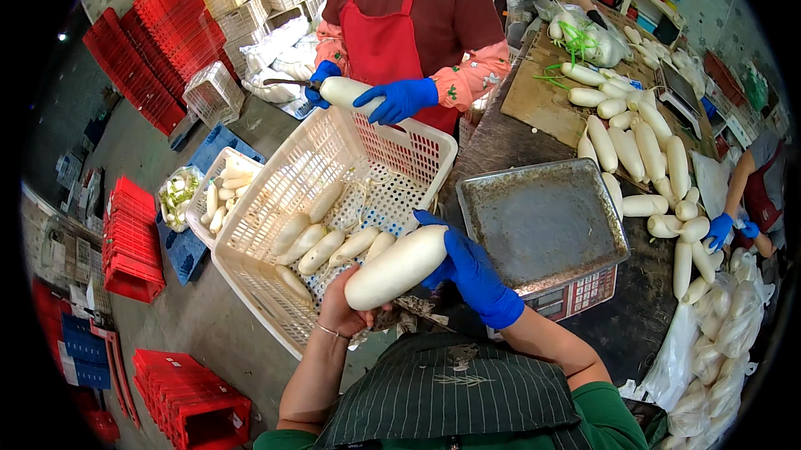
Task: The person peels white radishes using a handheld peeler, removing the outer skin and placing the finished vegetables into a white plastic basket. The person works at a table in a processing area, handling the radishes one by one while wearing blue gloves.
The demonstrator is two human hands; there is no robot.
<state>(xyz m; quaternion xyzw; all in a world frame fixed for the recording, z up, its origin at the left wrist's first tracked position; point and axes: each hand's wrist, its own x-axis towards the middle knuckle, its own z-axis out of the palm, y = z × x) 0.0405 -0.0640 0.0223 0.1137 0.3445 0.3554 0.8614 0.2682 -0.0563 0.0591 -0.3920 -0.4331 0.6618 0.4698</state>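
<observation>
Radish (396,268), large, white and smooth, held at a slant in both hands above the near part of a white crate (263,199), its right end higher than its left. Left hand (335,300), bare, with a bracelet (332,331) at the wrist: half curled, cupping the lower end from beneath. Right hand (471,270), in a blue glove: partly closed about the upper end, some fingers hidden behind it. Crate floor: several smaller radishes (324,250), lying loose, mostly side by side. Right of the crate: a scale (576,293) bearing a metal tray (542,216), on a dark table (492,145); past the tray, a pile of radishes (638,152) and, nearer the wearer, radishes in clear bags (709,354). Opposite: a co-worker in a red apron (380,53) and blue gloves, holding another radish (340,92) and a dark tool (288,82) over the far end of the crate. Far right: a second co-worker's gloved hand (719,230), beside the pile. Left of the crate: a small basket (200,209) of radishes, a bag of trimmings (178,197) and a blue pallet (185,256); farther left, red crates (132,241) in stacks on the floor
</observation>
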